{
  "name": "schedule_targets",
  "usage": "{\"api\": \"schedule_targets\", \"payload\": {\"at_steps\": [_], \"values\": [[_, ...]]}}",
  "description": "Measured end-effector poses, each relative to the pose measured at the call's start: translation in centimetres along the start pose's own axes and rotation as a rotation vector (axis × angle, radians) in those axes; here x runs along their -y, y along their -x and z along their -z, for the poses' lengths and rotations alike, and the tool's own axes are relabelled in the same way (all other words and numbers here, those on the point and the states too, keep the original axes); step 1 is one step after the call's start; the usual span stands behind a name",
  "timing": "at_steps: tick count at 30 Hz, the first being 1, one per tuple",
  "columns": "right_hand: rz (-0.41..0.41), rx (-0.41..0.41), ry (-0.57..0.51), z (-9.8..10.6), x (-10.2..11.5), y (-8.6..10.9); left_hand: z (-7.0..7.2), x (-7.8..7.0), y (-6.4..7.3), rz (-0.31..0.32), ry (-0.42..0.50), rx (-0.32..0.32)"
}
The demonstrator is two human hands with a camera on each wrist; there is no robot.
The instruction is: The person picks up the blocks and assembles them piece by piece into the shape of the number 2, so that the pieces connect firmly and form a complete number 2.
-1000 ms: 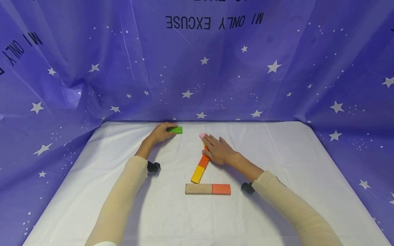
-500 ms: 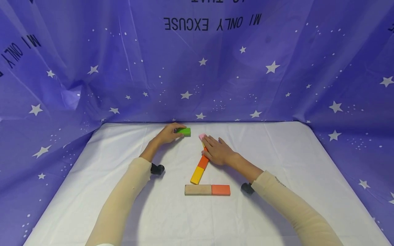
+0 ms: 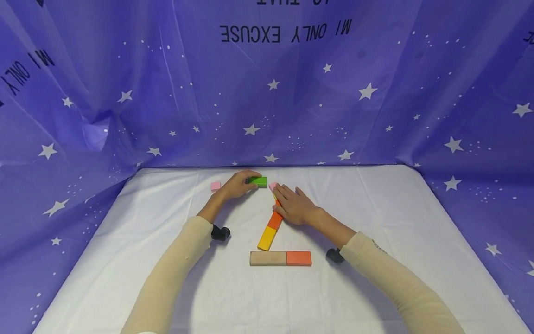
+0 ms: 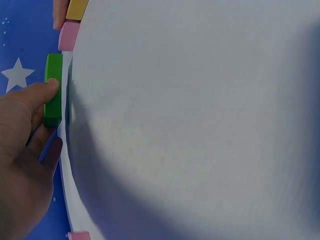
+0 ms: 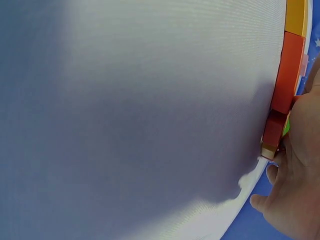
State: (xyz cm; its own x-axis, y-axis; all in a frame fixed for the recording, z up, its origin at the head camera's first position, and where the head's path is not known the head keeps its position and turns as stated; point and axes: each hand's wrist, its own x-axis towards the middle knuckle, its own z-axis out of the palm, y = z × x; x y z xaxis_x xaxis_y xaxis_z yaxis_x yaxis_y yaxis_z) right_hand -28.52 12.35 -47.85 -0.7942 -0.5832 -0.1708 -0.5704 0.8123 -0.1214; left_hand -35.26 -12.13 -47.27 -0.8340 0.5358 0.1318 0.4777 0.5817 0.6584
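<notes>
Near the far edge of the table, my left hand (image 3: pixel 238 184) pinches a green block (image 3: pixel 261 181) between thumb and fingers; the left wrist view shows the thumb on this green block (image 4: pixel 53 107). Just right of it, a pink block (image 3: pixel 272 185) tops a slanting row. My right hand (image 3: pixel 297 206) lies with straight fingers over the row's upper part, partly hiding the pieces there. Below that hand, an orange block (image 3: pixel 275 221) and a yellow block (image 3: pixel 267 238) continue the row end to end. In the right wrist view, orange blocks (image 5: pixel 290 70) run alongside the palm.
A plain wooden block (image 3: pixel 268 258) and a red block (image 3: pixel 299 258) lie end to end nearer the front. Another pink block (image 3: pixel 215 186) sits left of my left hand. A white cloth (image 3: pixel 354 297) covers the table, with a purple starry curtain (image 3: pixel 317 120) behind.
My left hand has slid the green block rightward, close to the pink block at the row's top. The pink block on the left has come into view. My right hand stays in place.
</notes>
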Motion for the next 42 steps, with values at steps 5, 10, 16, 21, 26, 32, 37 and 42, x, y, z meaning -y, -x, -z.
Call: {"api": "schedule_targets", "payload": {"at_steps": [5, 10, 16, 21, 26, 32, 37, 42], "values": [[-0.002, 0.009, 0.009, -0.1, 0.0, -0.1, -0.7, 0.3, -0.2, -0.002, -0.006, 0.006], [0.0, 0.003, 0.01, 0.1, 0.1, 0.0, -1.0, 0.2, -0.2, 0.012, -0.021, -0.003], [0.007, -0.013, 0.005, 0.1, 0.0, 0.1, -1.0, 0.0, -0.3, 0.008, -0.041, -0.013], [0.002, -0.009, 0.013, 0.2, 0.1, 0.1, -1.2, 0.0, -0.4, 0.017, -0.07, -0.016], [0.009, -0.012, 0.008, 0.5, 0.3, 0.2, -1.3, -0.1, -0.7, 0.041, -0.113, -0.006], [0.0, -0.01, 0.02, 0.1, 0.0, -0.1, -1.3, -0.1, -0.8, 0.042, -0.125, -0.01], [0.004, -0.012, 0.006, 0.3, 0.2, 0.1, -1.4, 0.0, -0.8, 0.054, -0.128, -0.005], [0.002, -0.005, 0.008, 0.8, 0.6, 0.4, -1.1, -0.3, -0.4, 0.061, -0.098, -0.025]]}}
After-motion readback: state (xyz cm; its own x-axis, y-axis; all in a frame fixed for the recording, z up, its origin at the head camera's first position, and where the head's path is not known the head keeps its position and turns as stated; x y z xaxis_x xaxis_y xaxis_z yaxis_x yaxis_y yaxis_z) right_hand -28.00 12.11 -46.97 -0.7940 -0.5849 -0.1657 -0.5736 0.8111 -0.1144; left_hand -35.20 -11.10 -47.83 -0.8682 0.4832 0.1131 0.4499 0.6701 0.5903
